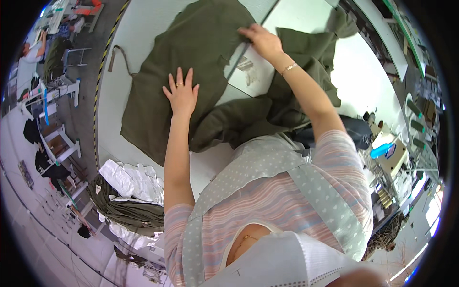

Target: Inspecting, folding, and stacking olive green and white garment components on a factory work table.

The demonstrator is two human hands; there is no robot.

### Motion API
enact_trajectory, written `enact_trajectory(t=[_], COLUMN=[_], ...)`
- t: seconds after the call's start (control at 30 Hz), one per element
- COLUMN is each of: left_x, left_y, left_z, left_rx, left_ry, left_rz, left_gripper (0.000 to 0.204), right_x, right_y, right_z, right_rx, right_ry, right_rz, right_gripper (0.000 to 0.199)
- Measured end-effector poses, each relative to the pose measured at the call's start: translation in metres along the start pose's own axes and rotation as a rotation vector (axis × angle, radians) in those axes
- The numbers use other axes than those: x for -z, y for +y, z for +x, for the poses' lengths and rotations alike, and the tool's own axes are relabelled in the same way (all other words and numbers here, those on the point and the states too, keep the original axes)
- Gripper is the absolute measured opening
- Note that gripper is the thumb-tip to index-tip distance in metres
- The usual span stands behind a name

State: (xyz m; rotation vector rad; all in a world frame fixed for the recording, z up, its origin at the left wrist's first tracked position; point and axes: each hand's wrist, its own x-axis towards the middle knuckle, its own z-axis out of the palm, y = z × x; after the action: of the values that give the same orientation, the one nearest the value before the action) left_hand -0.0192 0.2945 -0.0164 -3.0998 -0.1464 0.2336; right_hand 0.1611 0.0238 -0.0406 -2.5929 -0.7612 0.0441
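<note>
A large olive-green cloth (177, 62) lies spread over a white table (143, 24). My left hand (181, 93) rests flat on it with the fingers spread, a ring on one finger. My right hand (262, 40), with a thin bracelet at the wrist, presses down on a long dark straight ruler (244, 50) that runs slantwise across the cloth. Beside the ruler a pale card pattern piece (248, 71) lies on the cloth. My forearms reach out over the table from my striped top and dotted grey apron.
A heap of olive fabric and white plastic sheeting (129, 191) sits at the lower left beside the table. A yellow-black striped tape (100, 71) marks the floor by the table's left edge. A sewing machine (389, 153) stands right. Another person (31, 50) works far left.
</note>
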Motion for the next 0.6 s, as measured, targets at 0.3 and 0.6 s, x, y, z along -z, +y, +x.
enact_trajectory(t=[0.3,0.6], left_x=[-0.001,0.06], left_y=[0.181,0.073], left_z=[-0.024,-0.11], left_rx=[-0.433,-0.214], left_ry=[0.005,-0.215], left_rz=[-0.249,-1.039], left_gripper=[0.026,0.026], right_x=[0.07,0.113], right_y=[0.035,-0.009], right_z=[-0.201,-0.264], right_rx=[-0.543,-0.449], right_ry=[0.614,0.636], right_rz=[0.622,0.604], right_gripper=[0.023,0.018])
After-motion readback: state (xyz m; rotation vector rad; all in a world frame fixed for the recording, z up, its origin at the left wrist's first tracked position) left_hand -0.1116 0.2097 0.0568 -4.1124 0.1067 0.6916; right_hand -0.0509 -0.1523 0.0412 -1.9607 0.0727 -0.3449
